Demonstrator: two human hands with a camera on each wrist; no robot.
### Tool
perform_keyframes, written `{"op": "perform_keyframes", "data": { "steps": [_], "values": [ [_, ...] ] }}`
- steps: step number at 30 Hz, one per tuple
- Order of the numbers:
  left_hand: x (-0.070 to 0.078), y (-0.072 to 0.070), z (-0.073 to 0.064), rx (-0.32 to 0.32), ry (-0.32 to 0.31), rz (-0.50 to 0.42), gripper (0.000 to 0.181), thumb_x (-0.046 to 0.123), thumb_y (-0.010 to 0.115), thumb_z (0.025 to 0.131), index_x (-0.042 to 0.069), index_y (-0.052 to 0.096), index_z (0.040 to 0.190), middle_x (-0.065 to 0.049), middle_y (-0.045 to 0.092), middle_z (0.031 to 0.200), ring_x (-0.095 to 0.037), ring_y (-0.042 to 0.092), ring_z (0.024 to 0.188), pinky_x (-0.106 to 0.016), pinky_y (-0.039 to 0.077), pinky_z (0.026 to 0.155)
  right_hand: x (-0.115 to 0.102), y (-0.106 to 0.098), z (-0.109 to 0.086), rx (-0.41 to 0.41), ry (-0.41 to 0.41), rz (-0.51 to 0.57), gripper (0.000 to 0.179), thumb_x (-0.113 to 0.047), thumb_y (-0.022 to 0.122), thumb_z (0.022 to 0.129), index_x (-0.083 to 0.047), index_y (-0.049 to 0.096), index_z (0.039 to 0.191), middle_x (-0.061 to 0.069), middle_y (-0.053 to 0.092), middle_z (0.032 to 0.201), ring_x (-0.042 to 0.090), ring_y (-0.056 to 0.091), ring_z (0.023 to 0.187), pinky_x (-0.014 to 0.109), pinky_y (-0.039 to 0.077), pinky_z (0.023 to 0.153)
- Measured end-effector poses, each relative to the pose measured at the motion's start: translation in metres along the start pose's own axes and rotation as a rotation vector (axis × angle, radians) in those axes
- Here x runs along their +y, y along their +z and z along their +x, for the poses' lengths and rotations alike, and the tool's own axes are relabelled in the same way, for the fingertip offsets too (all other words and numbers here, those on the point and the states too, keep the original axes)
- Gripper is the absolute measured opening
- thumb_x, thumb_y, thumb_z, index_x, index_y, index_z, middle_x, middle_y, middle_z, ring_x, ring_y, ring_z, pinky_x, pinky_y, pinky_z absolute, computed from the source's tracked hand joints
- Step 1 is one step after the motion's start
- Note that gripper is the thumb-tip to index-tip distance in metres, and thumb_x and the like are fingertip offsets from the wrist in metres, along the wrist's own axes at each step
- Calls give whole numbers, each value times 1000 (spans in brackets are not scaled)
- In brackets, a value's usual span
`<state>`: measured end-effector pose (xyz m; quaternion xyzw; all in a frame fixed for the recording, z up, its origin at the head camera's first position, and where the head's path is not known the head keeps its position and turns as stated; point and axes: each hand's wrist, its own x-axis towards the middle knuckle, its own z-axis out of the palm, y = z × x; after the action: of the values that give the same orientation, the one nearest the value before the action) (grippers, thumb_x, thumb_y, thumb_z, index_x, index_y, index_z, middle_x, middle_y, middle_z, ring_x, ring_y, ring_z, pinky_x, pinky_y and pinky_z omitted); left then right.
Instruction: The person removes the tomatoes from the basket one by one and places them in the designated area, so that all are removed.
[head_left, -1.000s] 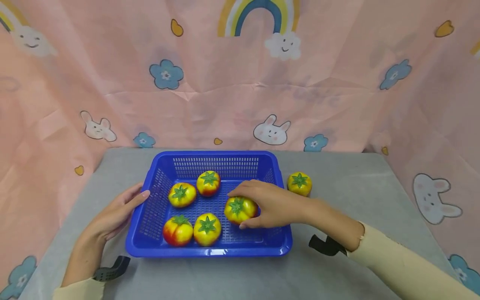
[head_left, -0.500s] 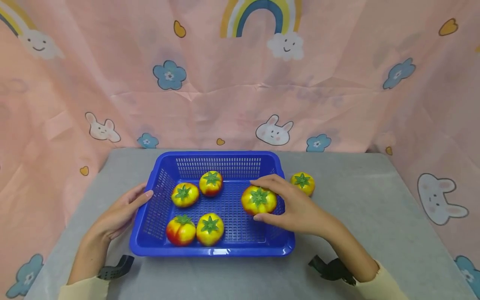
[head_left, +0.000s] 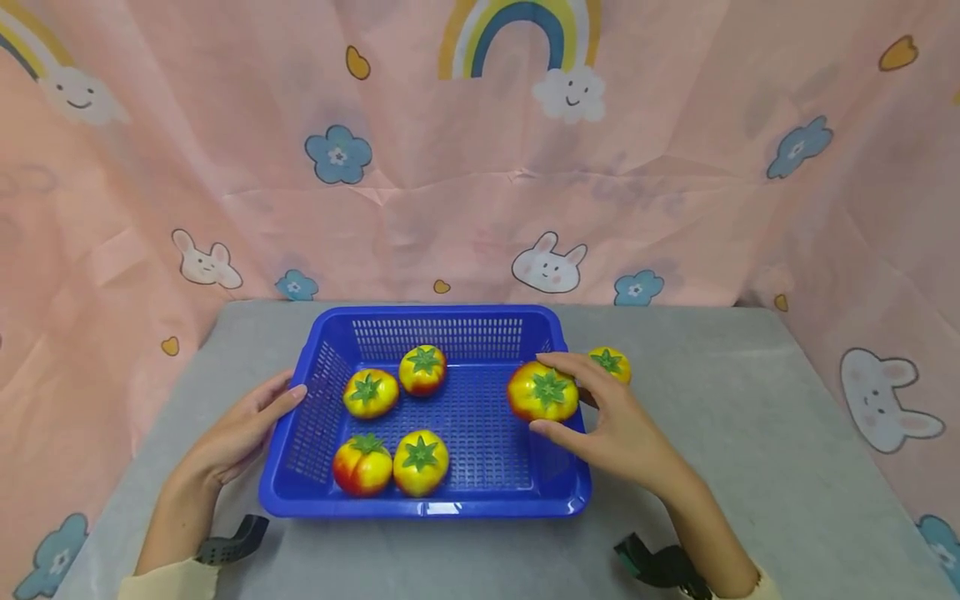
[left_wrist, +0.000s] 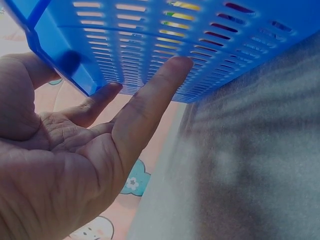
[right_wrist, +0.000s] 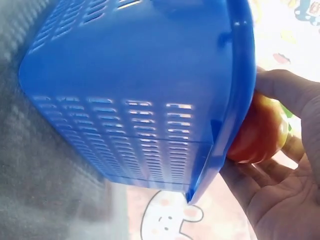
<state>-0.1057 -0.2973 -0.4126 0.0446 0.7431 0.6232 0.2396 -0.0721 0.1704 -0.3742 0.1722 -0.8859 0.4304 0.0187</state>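
My right hand [head_left: 611,425] grips a yellow-red tomato [head_left: 543,392] with a green star-shaped calyx, thumb and fingers around its sides. It is level with the right rim of the blue plastic basket [head_left: 435,507]. From the right wrist view, the tomato's red side [right_wrist: 260,132] shows just past the rim. My left hand [head_left: 232,433] holds the basket's left side, thumb at the rim. In the left wrist view its fingers [left_wrist: 150,102] lie along the slotted outer wall. Several similar tomatoes [head_left: 422,463] rest in the basket's left half.
Another tomato [head_left: 611,363] sits on the grey tabletop [head_left: 750,417] just right of the basket, partly hidden by my right hand. A pink patterned cloth [head_left: 420,233] hangs behind and at both sides of the table. Dark bands [head_left: 234,542] are on both wrists.
My right hand has lifted the tomato from inside the basket and moved it right, to the right rim. The left hand keeps its place at the basket's left side.
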Motion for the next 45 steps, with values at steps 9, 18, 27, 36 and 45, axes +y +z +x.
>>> {"op": "perform_keyframes", "data": {
  "steps": [9,18,27,36,45],
  "values": [
    [-3,-4,-10,8,0,-6,69,34,40,116,3,9,169,-4,63,137,-17,76,112,-49,66,91,15,-2,2,43,-29,-8,68,-23,86,91,-20,56,152,5,59,148,20,61,120,19,58,97],
    [-4,-1,-7,0,-10,3,69,35,40,116,4,9,169,-15,60,142,-19,76,112,-51,66,91,38,-19,-2,119,7,-29,68,-18,82,93,-16,52,154,11,58,149,27,63,123,42,60,101],
    [-3,-1,-5,-10,-15,2,69,35,40,116,4,8,169,-27,53,149,-21,75,114,-53,65,92,52,-33,-5,200,12,-53,68,-16,82,93,-14,52,154,12,61,145,24,59,122,-2,40,97],
    [-3,0,0,-20,-16,9,70,36,40,116,4,8,169,-26,52,149,-19,75,114,-50,65,93,70,-36,-6,208,65,-61,68,-18,82,93,-10,51,153,19,58,147,37,60,126,-4,36,95],
    [-2,-2,0,-12,-6,9,69,36,40,116,5,8,169,-24,53,150,-19,75,115,-50,65,94,86,-48,-4,237,95,-66,68,-21,81,95,-10,49,154,20,59,147,32,57,127,-6,36,94]
  ]
}}
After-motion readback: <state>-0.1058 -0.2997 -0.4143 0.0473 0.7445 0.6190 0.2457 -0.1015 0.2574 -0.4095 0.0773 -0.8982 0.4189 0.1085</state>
